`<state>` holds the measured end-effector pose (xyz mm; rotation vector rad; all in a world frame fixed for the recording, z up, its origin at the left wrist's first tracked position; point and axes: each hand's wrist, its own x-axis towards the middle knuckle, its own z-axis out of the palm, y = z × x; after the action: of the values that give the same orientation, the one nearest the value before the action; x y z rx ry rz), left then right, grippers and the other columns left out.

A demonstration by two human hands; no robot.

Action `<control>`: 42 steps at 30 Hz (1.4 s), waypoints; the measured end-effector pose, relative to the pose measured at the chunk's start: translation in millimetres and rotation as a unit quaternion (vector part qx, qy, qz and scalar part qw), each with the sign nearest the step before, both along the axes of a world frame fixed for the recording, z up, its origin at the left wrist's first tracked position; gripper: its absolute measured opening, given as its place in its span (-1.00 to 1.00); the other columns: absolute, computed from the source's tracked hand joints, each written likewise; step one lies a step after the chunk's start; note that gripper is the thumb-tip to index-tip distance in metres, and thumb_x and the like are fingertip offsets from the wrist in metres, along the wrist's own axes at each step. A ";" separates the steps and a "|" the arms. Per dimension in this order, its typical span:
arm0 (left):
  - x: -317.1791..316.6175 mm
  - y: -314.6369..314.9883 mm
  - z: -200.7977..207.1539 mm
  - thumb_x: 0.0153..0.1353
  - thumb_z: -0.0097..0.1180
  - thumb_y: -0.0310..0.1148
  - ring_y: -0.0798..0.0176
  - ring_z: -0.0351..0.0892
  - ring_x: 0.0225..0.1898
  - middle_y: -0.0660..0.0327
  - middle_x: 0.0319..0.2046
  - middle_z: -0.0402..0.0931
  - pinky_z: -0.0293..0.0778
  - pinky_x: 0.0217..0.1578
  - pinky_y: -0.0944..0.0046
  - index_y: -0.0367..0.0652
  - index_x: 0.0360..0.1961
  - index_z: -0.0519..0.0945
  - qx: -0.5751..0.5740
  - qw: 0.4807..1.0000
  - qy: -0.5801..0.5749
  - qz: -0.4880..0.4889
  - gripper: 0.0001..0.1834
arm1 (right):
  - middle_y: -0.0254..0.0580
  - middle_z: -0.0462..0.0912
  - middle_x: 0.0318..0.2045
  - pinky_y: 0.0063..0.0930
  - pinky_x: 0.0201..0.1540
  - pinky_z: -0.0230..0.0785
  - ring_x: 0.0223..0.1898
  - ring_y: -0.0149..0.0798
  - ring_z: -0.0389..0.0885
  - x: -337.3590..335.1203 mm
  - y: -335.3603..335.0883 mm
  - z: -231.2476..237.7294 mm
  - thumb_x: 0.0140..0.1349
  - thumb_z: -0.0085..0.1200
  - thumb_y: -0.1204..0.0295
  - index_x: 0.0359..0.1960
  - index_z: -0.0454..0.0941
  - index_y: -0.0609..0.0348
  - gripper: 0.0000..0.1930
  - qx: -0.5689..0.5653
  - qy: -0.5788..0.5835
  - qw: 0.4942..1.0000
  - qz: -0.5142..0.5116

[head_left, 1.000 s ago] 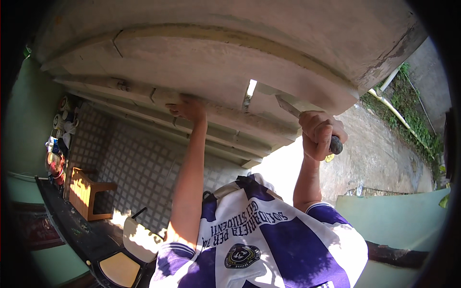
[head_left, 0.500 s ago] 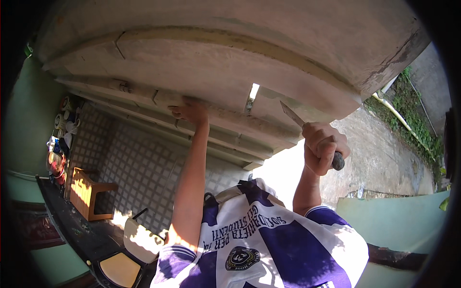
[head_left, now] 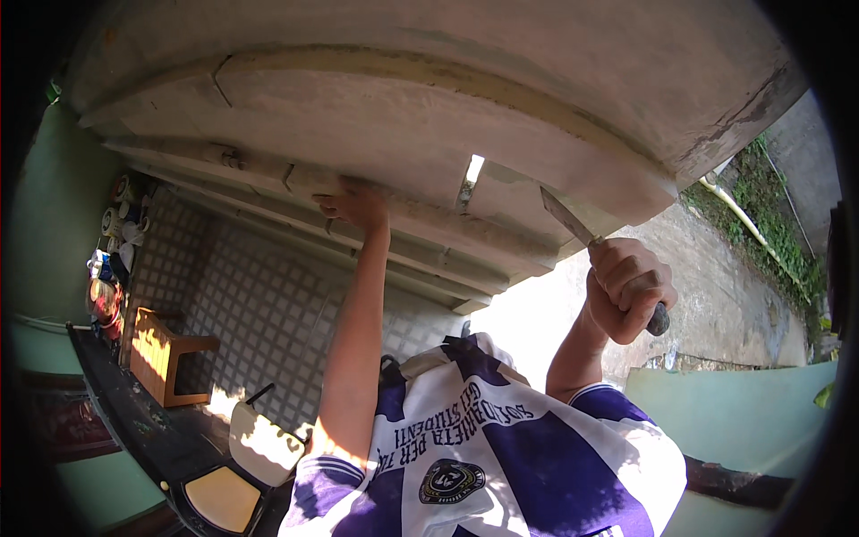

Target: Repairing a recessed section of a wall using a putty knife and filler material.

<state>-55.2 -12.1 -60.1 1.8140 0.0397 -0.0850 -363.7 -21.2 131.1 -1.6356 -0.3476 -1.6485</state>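
My right hand point(head_left: 631, 288) is closed round the dark handle of a knife point(head_left: 567, 217). Its narrow, pointed blade slants up and left toward the pale concrete surface point(head_left: 376, 112), and the handle's rounded end shows below my fist. To the left, my left arm reaches up and my left hand point(head_left: 358, 208) lies against a long concrete ledge point(head_left: 420, 213), fingers stretched leftward and partly in shade. Between the hands, a narrow bright slot point(head_left: 471, 179) opens in the concrete. The knife's tip is right of the slot; whether it touches the surface I cannot tell.
Short thin rods point(head_left: 288, 177) stick out along the concrete. Below left are a wooden stool point(head_left: 157, 358), a chair point(head_left: 264, 443), a dark bench point(head_left: 134, 430) and a tiled floor point(head_left: 259, 277). Right of me are a pale pipe point(head_left: 747, 215), plants and rough paving point(head_left: 707, 295).
My right hand has moved a little right and down with the knife, and the blade has shifted the same way. My left hand stays on the ledge.
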 end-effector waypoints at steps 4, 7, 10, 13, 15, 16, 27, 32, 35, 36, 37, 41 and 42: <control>5.6 -2.5 -12.5 0.42 -0.16 0.09 -0.44 0.08 0.34 -0.40 0.40 -0.24 0.26 0.24 -0.25 -0.47 0.45 -0.31 0.013 0.998 -0.042 0.040 -0.02 | -0.37 0.18 -0.83 -0.45 -0.74 -0.08 -0.83 -0.39 0.11 7.8 0.5 -1.1 0.48 -0.09 0.33 -0.72 0.13 0.10 -0.49 -0.001 -0.002 1.000 -0.028; -2.9 -0.3 3.3 0.46 -0.23 0.05 -0.39 -0.06 0.41 -0.35 0.42 -0.33 0.14 0.34 -0.18 -0.47 0.45 -0.36 -0.022 1.000 0.015 -0.013 -0.06 | -0.39 0.14 -0.81 -0.43 -0.71 -0.12 -0.81 -0.39 0.06 7.8 -6.0 -7.9 0.46 -0.18 0.40 -0.69 0.12 0.07 -0.54 -0.013 0.015 0.999 -0.043; -0.1 0.8 -2.7 0.45 -0.23 0.08 -0.38 -0.03 0.40 -0.34 0.42 -0.32 0.16 0.32 -0.18 -0.46 0.45 -0.37 -0.002 1.000 0.002 0.012 -0.04 | -0.36 0.18 -0.82 -0.44 -0.74 -0.05 -0.82 -0.38 0.12 4.5 -1.1 -3.2 0.46 -0.06 0.34 -0.72 0.16 0.13 -0.49 -0.010 0.007 0.999 -0.051; -2.4 3.1 3.2 0.45 -0.22 0.08 -0.38 -0.02 0.40 -0.34 0.41 -0.32 0.18 0.31 -0.18 -0.46 0.46 -0.35 -0.037 0.999 0.014 -0.001 -0.04 | -0.36 0.18 -0.82 -0.43 -0.74 -0.03 -0.82 -0.37 0.11 6.0 -6.6 -5.3 0.47 -0.06 0.32 -0.72 0.17 0.13 -0.49 -0.010 0.004 0.999 -0.050; 3.7 2.8 -7.9 0.45 -0.22 0.08 -0.38 -0.02 0.39 -0.34 0.41 -0.32 0.19 0.30 -0.19 -0.45 0.46 -0.36 -0.023 1.000 0.003 0.012 -0.04 | -0.35 0.18 -0.82 -0.42 -0.73 -0.02 -0.82 -0.37 0.11 1.3 -3.7 -3.9 0.47 -0.06 0.32 -0.72 0.17 0.12 -0.49 -0.001 -0.010 1.000 -0.025; 6.1 -0.2 -11.7 0.45 -0.23 0.09 -0.38 -0.01 0.39 -0.34 0.41 -0.32 0.21 0.29 -0.19 -0.44 0.46 -0.37 -0.010 1.000 -0.008 0.021 -0.04 | -0.35 0.18 -0.82 -0.41 -0.73 -0.01 -0.82 -0.36 0.11 -0.2 -3.7 -3.3 0.47 -0.06 0.32 -0.72 0.17 0.12 -0.49 0.006 -0.024 1.000 -0.005; 13.9 -3.2 -26.3 0.40 -0.12 0.10 -0.45 0.15 0.29 -0.40 0.37 -0.18 0.31 0.20 -0.23 -0.50 0.45 -0.25 0.018 0.998 -0.042 0.049 -0.01 | -0.40 0.13 -0.83 -0.47 -0.75 -0.06 -0.82 -0.42 0.06 7.6 -3.0 -0.8 0.48 -0.16 0.35 -0.72 0.07 0.07 -0.49 0.002 -0.026 0.999 0.037; -2.6 -4.5 0.5 0.45 -0.20 0.07 -0.40 -0.03 0.38 -0.38 0.39 -0.25 0.17 0.30 -0.20 -0.51 0.45 -0.31 -0.035 0.999 -0.004 0.008 -0.04 | -0.35 0.17 -0.82 -0.43 -0.73 0.00 -0.80 -0.37 0.11 23.0 -9.7 -16.2 0.43 -0.11 0.42 -0.73 0.10 0.11 -0.51 0.026 0.025 0.999 -0.024; 0.8 -0.5 -15.5 0.45 -0.19 0.06 -0.41 0.02 0.36 -0.36 0.38 -0.21 0.18 0.29 -0.20 -0.50 0.45 -0.31 -0.012 0.999 -0.012 0.028 -0.05 | -0.37 0.16 -0.83 -0.46 -0.75 -0.03 -0.82 -0.39 0.10 17.2 2.3 -7.7 0.44 -0.13 0.42 -0.73 0.10 0.10 -0.51 0.007 -0.008 0.999 -0.046; 7.0 -0.5 -19.7 0.44 -0.16 0.06 -0.43 0.09 0.32 -0.38 0.37 -0.19 0.27 0.23 -0.22 -0.50 0.44 -0.32 -0.002 0.999 -0.019 0.030 -0.03 | -0.37 0.16 -0.83 -0.46 -0.75 -0.03 -0.82 -0.39 0.10 17.6 2.4 -6.3 0.44 -0.13 0.42 -0.73 0.10 0.10 -0.51 0.008 -0.007 0.999 -0.043; 10.2 -2.4 -20.4 0.42 -0.13 0.06 -0.45 0.17 0.27 -0.39 0.36 -0.17 0.35 0.17 -0.23 -0.50 0.44 -0.32 0.006 0.999 -0.026 0.029 -0.01 | -0.37 0.16 -0.83 -0.45 -0.75 -0.04 -0.82 -0.39 0.09 18.8 0.2 -5.5 0.44 -0.15 0.43 -0.73 0.07 0.09 -0.52 -0.002 -0.002 0.999 -0.049; 4.7 -8.7 -18.7 0.42 -0.12 0.03 -0.44 0.17 0.28 -0.40 0.36 -0.18 0.34 0.18 -0.24 -0.50 0.44 -0.32 0.016 0.997 -0.052 0.046 -0.03 | -0.38 0.13 -0.83 -0.44 -0.74 -0.06 -0.82 -0.39 0.08 5.2 -8.2 -4.5 0.46 -0.18 0.42 -0.73 0.04 0.08 -0.50 0.002 -0.017 1.000 0.005; 2.8 -9.2 -15.9 0.42 -0.12 0.03 -0.45 0.16 0.28 -0.41 0.36 -0.18 0.33 0.19 -0.24 -0.50 0.44 -0.32 -0.002 0.999 -0.041 0.036 -0.03 | -0.36 0.13 -0.82 -0.44 -0.73 -0.06 -0.81 -0.39 0.07 10.4 -10.3 -10.2 0.46 -0.18 0.41 -0.72 0.04 0.08 -0.50 0.014 -0.012 0.999 -0.043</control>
<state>-52.4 -21.3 -76.0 1.8082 0.0464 0.0403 -353.3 -31.5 120.8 -1.6305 -0.2683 -1.7314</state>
